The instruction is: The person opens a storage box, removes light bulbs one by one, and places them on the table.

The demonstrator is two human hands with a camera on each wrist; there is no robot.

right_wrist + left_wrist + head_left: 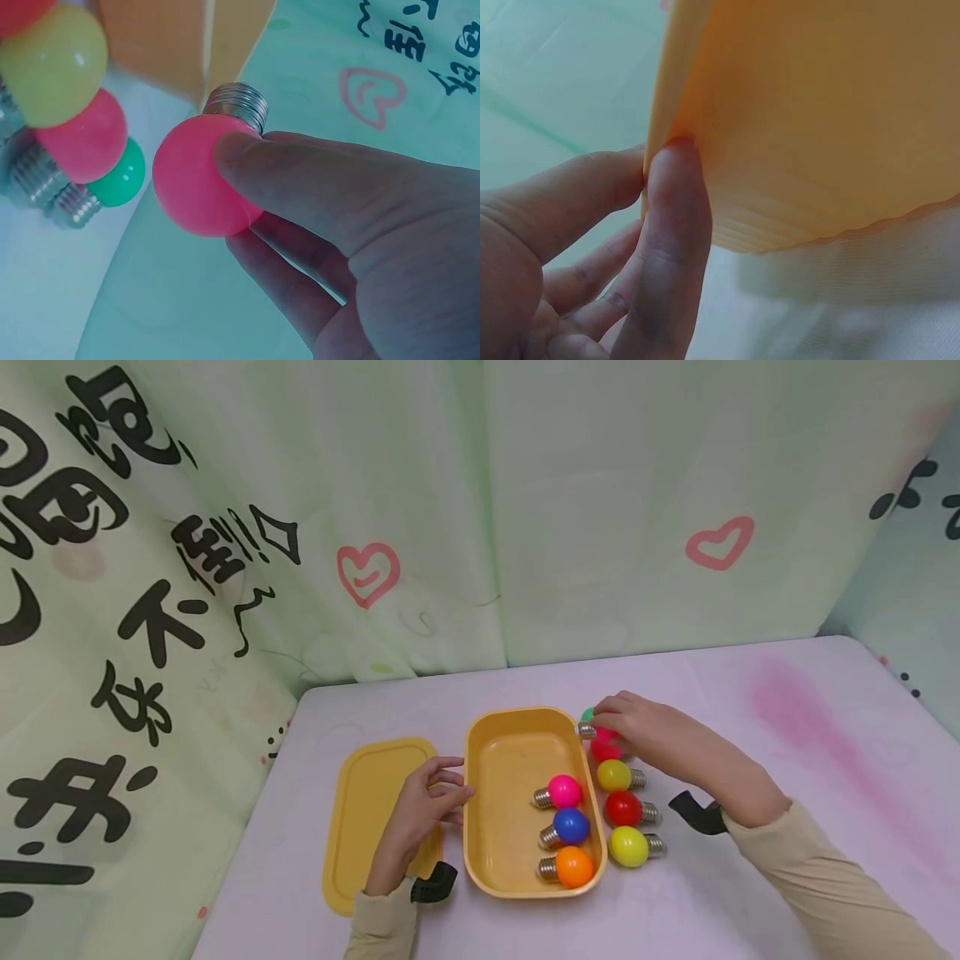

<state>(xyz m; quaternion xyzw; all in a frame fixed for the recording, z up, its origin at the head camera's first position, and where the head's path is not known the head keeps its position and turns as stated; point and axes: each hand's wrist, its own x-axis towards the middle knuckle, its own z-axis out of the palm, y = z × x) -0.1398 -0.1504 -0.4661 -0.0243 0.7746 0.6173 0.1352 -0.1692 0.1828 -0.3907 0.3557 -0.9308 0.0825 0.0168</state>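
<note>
My left hand (418,806) pinches the left wall of a yellow plastic box (517,760), with fingertips on both sides of the wall in the left wrist view. Inside the box, along its right side, lie a pink bulb (564,791), a blue bulb (572,826) and an orange bulb (574,867). My right hand (648,735) holds another pink light bulb (196,180) by its round part, between thumb and fingers. Its metal screw base (587,730) points toward the box at the far right corner. In the head view the hand hides most of this bulb.
Right of the box, bulbs lie in a column: green (120,174), pink (90,139), yellow (613,774), red (622,808) and yellow (628,847). A flat yellow lid (352,810) lies to the left, partly under my left arm. A printed curtain (585,527) hangs behind the table.
</note>
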